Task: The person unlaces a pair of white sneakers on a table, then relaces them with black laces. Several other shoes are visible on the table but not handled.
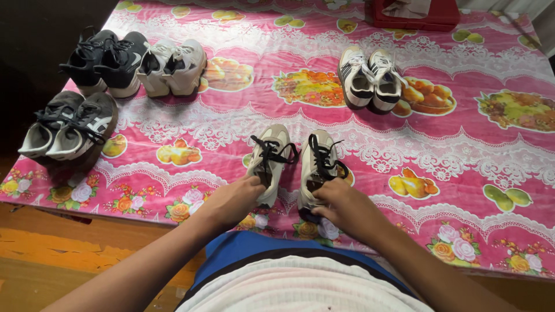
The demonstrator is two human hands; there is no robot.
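Observation:
A pair of beige sneakers with black laces stands toes-away near the front edge of a pink fruit-patterned tablecloth (451, 144). My left hand (234, 199) grips the heel of the left beige sneaker (270, 151). My right hand (341, 205) grips the heel of the right beige sneaker (319, 159). Both shoes rest on the cloth, side by side and a little apart.
Other pairs stand on the cloth: black sneakers (107, 60) and white-grey sneakers (173, 66) at the back left, grey sneakers (69, 127) at the left edge, white striped sneakers (370, 78) at the back centre. A red box (413, 17) sits at the far edge. Wooden floor (52, 254) lies below left.

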